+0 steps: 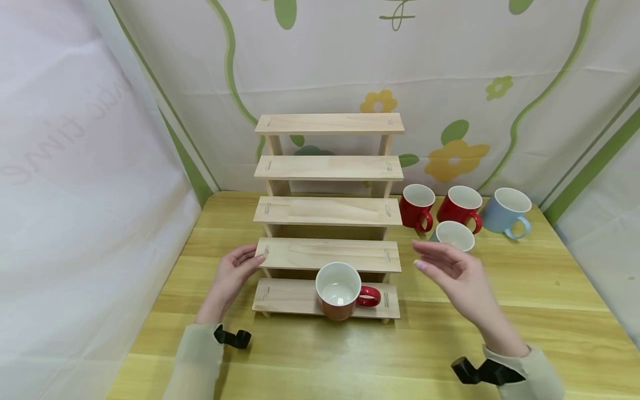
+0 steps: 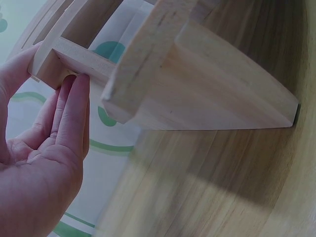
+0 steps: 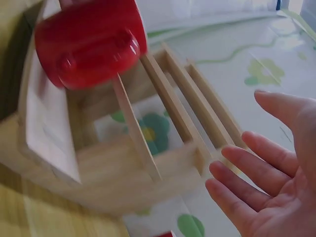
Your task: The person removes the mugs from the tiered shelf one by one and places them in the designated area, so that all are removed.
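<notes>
A five-tier stepped wooden rack stands on the table. On its bottom tier sits a red mug, white inside, upright with its handle to the right; the right wrist view shows this red mug close up. My left hand pinches the left end of the second tier from the bottom, thumb on top and fingers beneath, as the left hand in the left wrist view confirms. To the right of the rack, my right hand hovers with fingers extended and holds nothing.
Behind my right hand is a mug with a pale interior, partly hidden. Two red mugs, one next to the rack and another beside it, stand farther back with a light blue mug. A printed cloth hangs behind.
</notes>
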The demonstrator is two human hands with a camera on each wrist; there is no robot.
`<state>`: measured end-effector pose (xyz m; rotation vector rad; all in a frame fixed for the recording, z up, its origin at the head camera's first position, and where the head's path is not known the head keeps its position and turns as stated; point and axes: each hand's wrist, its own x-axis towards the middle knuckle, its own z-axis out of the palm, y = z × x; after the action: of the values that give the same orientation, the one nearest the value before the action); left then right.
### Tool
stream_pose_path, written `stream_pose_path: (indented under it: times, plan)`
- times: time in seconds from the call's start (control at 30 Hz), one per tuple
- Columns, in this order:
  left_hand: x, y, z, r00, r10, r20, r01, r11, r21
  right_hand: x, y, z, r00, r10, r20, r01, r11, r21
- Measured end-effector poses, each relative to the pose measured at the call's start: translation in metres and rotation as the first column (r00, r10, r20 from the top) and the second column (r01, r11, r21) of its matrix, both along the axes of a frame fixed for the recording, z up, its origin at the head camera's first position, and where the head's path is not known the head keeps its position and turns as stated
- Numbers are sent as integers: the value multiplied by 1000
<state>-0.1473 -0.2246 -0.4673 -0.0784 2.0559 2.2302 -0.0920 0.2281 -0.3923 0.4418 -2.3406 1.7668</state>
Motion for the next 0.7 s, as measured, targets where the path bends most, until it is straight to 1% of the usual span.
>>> stream_pose_path:
  times: [0.1, 0.2, 0.33, 0.43, 0.53, 0.63, 0.7]
  plan:
    - [0, 0, 0, 1000, 1, 1, -1, 1000, 1, 2, -11, -3, 997, 77, 10, -77, 997, -8]
    - [0, 0, 1, 1000, -1, 2, 1, 1000, 0, 4, -19, -8, 991, 133, 26, -133, 991, 1]
    - [0, 0, 0, 1000, 1, -1, -1, 1000, 6, 7, -29, -16, 977, 204, 68, -205, 979, 10]
    - [0, 0, 0, 1000, 3, -2, -3, 1000, 7, 8, -36, -25, 960, 255, 119, -257, 967, -1]
    - [0, 0, -1, 1000, 5, -1, -5, 1000, 1, 10, -44, -34, 934, 300, 193, -298, 954, -37]
    - [0, 0, -1, 1000, 5, 0, -5, 1000, -2, 11, -50, -41, 910, 320, 265, -313, 947, -68]
    - [0, 0, -1, 1000, 4, -2, -4, 1000, -2, 12, -53, -43, 900, 319, 298, -312, 947, -75]
